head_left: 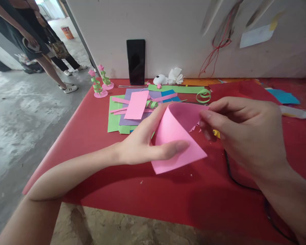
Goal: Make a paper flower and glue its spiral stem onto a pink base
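Note:
A sheet of pink paper is bent into a curve above the red table. My left hand grips it from the left, thumb across the near face and the other fingers hidden behind. With thumb and forefinger, my right hand pinches the far right corner of the same sheet. Just behind lies a pile of coloured paper, with a pink rectangle on top, a purple sheet, green sheets and a curled green strip.
Two pink paper flowers stand at the table's far left corner. A black phone leans on the wall beside crumpled white tissue. A black cable runs under my right arm. People stand on the floor at the left.

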{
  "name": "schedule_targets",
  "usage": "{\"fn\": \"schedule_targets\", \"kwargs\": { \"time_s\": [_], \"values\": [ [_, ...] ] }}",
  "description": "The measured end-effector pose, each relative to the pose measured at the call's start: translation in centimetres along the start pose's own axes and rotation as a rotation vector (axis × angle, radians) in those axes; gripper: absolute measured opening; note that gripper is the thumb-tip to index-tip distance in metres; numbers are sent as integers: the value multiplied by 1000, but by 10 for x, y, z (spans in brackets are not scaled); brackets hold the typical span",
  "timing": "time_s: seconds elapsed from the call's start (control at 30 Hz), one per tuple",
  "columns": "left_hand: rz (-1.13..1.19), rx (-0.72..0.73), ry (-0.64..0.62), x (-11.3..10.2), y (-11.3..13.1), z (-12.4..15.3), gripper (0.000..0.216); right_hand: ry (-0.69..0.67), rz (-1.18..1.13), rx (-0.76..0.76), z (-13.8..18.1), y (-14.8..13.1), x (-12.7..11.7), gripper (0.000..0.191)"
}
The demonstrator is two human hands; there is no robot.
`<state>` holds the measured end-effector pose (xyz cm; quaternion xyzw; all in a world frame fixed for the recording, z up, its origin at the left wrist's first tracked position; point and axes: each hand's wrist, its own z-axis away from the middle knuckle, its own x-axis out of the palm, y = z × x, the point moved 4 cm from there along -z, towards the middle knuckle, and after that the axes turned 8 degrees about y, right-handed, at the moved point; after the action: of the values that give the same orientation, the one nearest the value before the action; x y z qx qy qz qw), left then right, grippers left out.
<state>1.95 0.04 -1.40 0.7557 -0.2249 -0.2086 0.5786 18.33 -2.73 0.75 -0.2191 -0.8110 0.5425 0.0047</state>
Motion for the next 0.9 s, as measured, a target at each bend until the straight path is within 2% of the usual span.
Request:
{"fn": "schedule_targets", "kwargs": {
  "time_s": [0.1,0.2,0.3,0.4,0.47,0.67,0.9],
  "values": [
    [-50,-20,159,-9,-2,-8,36,-107,-29,39,1,-2,8,8],
    [-67,-57,297,-15,-5,-13,33,-223,-37,-5,6,-10,17,12],
    [-105,0,374,-17,-1,-12,28,-192,9,-106,11,-16,18,9],
    [-144,70,404,-14,6,-9,24,-69,85,-148,14,-15,15,2],
    [-165,99,418,-12,10,-7,23,-22,123,-172,16,-14,13,5],
    [-197,171,392,-7,16,-4,15,-23,164,-288,19,-17,10,9],
    [-178,219,410,-6,17,-3,18,-37,168,-299,22,-19,8,14]
  ]
}}
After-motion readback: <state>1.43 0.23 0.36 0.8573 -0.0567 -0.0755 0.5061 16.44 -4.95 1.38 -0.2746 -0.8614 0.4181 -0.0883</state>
